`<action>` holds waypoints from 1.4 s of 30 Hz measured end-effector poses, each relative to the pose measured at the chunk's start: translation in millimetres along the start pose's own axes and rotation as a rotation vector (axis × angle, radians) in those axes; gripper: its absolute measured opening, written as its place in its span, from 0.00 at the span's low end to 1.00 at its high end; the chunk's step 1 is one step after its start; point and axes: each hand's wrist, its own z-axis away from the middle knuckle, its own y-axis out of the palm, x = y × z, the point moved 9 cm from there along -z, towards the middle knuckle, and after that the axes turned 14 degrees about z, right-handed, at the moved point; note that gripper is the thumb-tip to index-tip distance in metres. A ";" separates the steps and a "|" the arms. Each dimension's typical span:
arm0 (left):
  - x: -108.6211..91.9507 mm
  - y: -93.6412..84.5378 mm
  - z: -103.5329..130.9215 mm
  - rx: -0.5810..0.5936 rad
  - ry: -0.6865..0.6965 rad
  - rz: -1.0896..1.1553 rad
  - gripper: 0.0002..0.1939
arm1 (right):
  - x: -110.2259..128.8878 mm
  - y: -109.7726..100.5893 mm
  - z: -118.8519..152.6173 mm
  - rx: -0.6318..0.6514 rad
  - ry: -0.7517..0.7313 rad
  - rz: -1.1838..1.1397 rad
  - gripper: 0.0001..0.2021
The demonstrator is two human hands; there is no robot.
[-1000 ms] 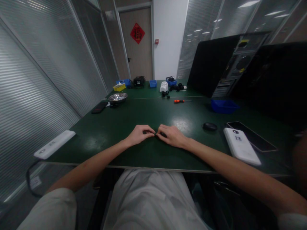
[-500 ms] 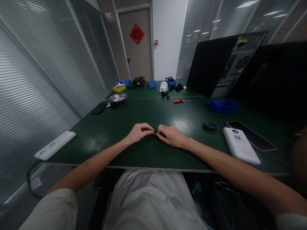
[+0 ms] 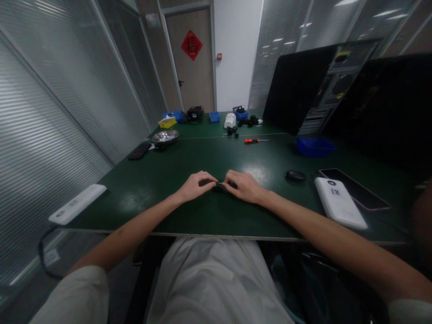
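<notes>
Over the middle of the green table, my left hand and my right hand face each other with fingertips a short way apart. The thumb and forefinger of each hand are pinched together. A tiny light-coloured sliver shows between the two pinches, nearest the right fingertips; it is too small to name. Just under the fingertips lies a small dark patch, which could be a part or a shadow. What the left pinch holds, if anything, is hidden.
An orange-handled screwdriver lies beyond my hands. To the right are a black mouse, a white power bank marked 18 and a blue tray. A metal bowl stands far left, a white device near left.
Both hands are slightly raised from the tabletop, and my right hand has turned a little, its pinch now more visible. The camera view has shifted slightly.
</notes>
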 end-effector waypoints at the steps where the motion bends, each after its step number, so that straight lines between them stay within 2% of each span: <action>1: -3.4 2.2 0.8 0.016 0.012 -0.002 0.14 | -0.8 -1.4 0.0 -0.007 0.005 0.004 0.08; 4: -5.5 3.7 2.0 0.045 0.008 -0.016 0.16 | -1.8 -3.5 -0.1 -0.013 0.011 0.022 0.08; 10: -8.5 -0.4 3.8 0.065 0.052 -0.088 0.10 | -1.7 -3.7 -0.5 -0.011 0.006 0.018 0.08; 15: -7.7 7.1 6.0 0.120 0.004 -0.110 0.13 | -2.0 -4.6 -0.2 -0.002 0.011 0.000 0.07; 18: -0.8 -3.7 7.2 0.127 -0.007 -0.117 0.14 | -2.2 -5.4 -0.3 0.006 0.018 -0.007 0.07; 20: 16.5 -27.3 9.4 0.099 -0.061 -0.129 0.14 | -1.7 -5.9 -0.5 0.012 0.014 -0.012 0.08; 21: 29.9 -45.5 12.0 0.068 -0.108 -0.145 0.15 | -1.3 -6.2 -0.6 0.015 0.011 -0.014 0.08; 22: 45.9 -68.2 16.4 0.022 -0.167 -0.169 0.17 | -1.0 -6.5 -0.7 0.016 0.008 -0.014 0.09; 24: 80.3 -126.1 32.5 -0.129 -0.294 -0.242 0.19 | -0.8 -6.6 -0.8 0.017 0.006 -0.014 0.09; 26: 112.7 -189.4 60.7 -0.301 -0.440 -0.339 0.18 | -1.0 -6.4 -0.8 0.013 0.006 -0.015 0.09; 28: 137.5 -244.7 97.6 -0.437 -0.610 -0.452 0.18 | -1.1 -5.6 -0.6 0.010 0.002 -0.018 0.09; 30: 146.6 -285.9 133.1 -0.555 -0.722 -0.578 0.17 | -1.2 -4.5 -0.3 0.011 -0.002 -0.022 0.09; 31: 147.2 -299.0 147.1 -0.595 -0.750 -0.616 0.17 | -1.4 -4.0 -0.2 0.013 -0.001 -0.025 0.09; 33: 144.7 -313.2 166.1 -0.649 -0.771 -0.659 0.16 | -1.7 -3.6 0.0 0.017 0.002 -0.030 0.08; 35: 141.7 -316.8 173.9 -0.675 -0.770 -0.675 0.15 | -1.7 -3.4 0.2 0.021 0.003 -0.033 0.08; 42: 139.8 -314.9 170.2 -0.705 -0.731 -0.711 0.14 | -1.8 -3.0 0.2 0.020 -0.002 -0.028 0.08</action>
